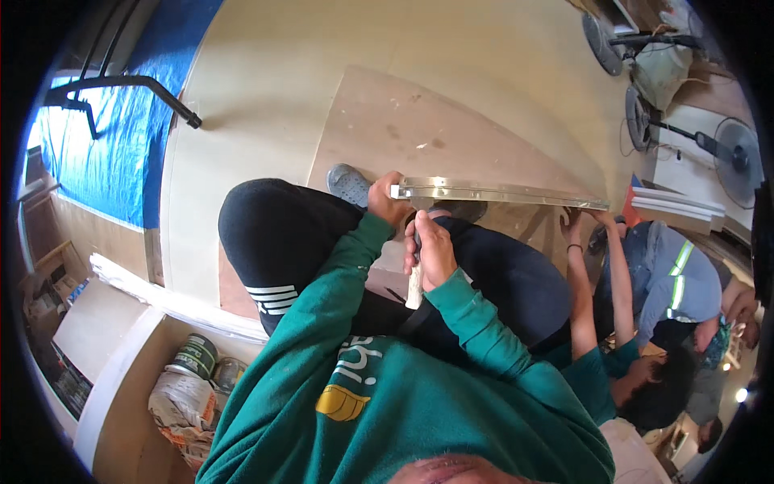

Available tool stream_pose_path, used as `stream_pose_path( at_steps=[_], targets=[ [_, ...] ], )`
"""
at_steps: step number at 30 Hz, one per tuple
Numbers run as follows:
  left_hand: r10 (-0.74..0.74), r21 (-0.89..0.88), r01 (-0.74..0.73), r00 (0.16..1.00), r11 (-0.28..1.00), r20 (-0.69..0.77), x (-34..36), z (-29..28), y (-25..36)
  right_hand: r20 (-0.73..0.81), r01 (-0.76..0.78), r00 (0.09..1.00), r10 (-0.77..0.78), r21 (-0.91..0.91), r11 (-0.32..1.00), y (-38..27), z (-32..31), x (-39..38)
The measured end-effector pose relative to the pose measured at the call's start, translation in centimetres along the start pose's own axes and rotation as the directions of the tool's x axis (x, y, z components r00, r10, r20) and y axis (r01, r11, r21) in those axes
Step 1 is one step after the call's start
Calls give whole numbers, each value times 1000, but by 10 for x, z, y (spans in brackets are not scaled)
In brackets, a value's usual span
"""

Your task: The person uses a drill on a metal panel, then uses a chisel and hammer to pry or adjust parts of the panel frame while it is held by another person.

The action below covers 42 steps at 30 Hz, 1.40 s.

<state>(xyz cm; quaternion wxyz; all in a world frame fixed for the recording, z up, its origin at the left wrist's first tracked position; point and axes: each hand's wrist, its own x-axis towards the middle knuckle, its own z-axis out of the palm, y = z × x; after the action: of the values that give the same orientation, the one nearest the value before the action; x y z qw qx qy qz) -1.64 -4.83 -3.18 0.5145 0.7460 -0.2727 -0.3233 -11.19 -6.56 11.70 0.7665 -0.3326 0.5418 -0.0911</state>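
We have our left hand (389, 199) closed round the near end of a long metal strip (500, 192), which stretches from the middle out toward 3 o'clock. Our right hand (434, 252) grips a pale-handled tool (415, 289) just below that end, at 6 o'clock from it; we cannot make out its head. A co-worker's hands (572, 219) touch the far end. If those slackened, the strip could sag or twist. If the tool slipped, it could catch our left hand; a dropped strip might strike the grey shoe (347, 185) at 11 o'clock.
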Motion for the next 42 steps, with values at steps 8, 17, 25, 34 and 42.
stream_pose_path(
  at_steps=[8, 17, 25, 34, 42],
  targets=[
    [32, -89, -33, 999, 996, -10, 5, 5, -1, -20, -126, 992, 126, -38, 991, -28, 2, -6],
    [96, -105, -95, 995, 990, 8, 6, 7, 12, -19, -206, 978, 206, -23, 978, -38, -3, -1],
    [75, -118, -70, 996, 991, 42, 9, 3, 16, -10, -344, 939, 344, -4, 939, -68, 2, -10],
    [-36, -376, 53, 998, 925, 52, 11, 11, 0, 78, 46, 996, -38, -101, 994, -21, -8, -1],
    [-12, -192, 20, 999, 981, 43, 5, 5, 14, 15, 157, 988, -157, -65, 985, 4, -8, 13]
  ],
)
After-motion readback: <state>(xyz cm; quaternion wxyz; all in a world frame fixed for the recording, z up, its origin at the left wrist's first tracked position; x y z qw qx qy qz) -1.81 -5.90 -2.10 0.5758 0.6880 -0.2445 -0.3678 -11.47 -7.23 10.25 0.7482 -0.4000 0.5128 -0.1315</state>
